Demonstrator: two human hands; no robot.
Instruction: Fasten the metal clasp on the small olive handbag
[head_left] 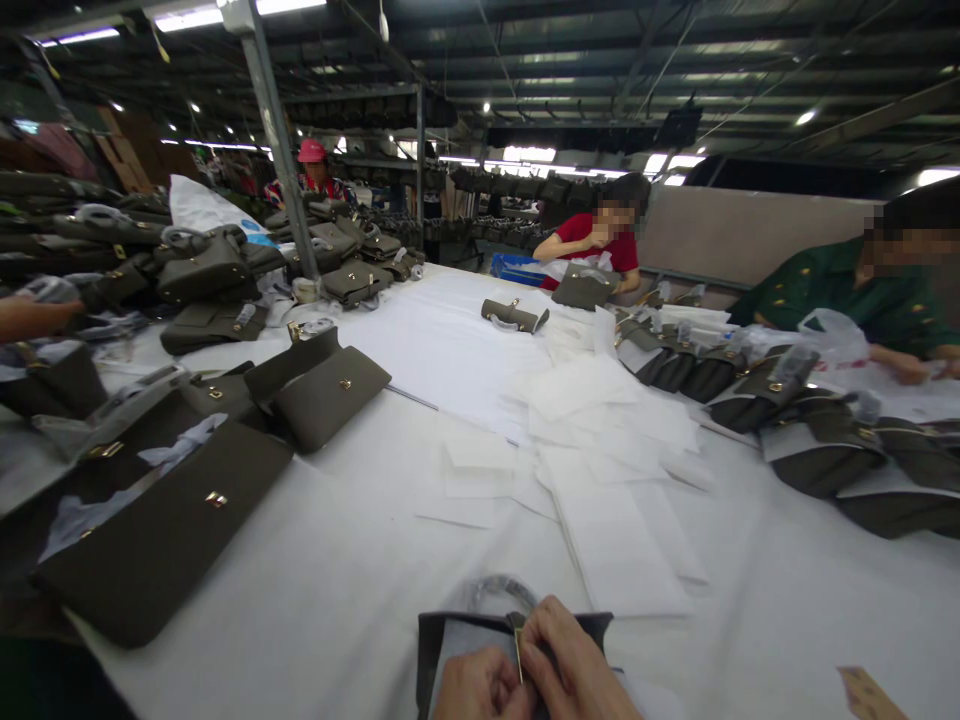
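Note:
A dark olive handbag [430, 640] lies at the bottom centre, its handle [504, 588] wrapped in clear plastic and pale lining or paper showing on it. My left hand [480, 684] is closed at the bag's middle, fingers curled; what they pinch is too small to name. Beside it, touching or nearly touching, my right hand [566, 660] has its fingers pressed together on a thin gold-edged strip [518, 652] at the bag's centre.
White paper sheets [615, 540] spread over the white table [360, 580]. Open olive bags [180, 530] lie at left, more are piled behind. A row of bags [817, 450] lines the right. People in red [622, 245] and green [810, 290] sit across; another person's arm [37, 318] reaches in at left.

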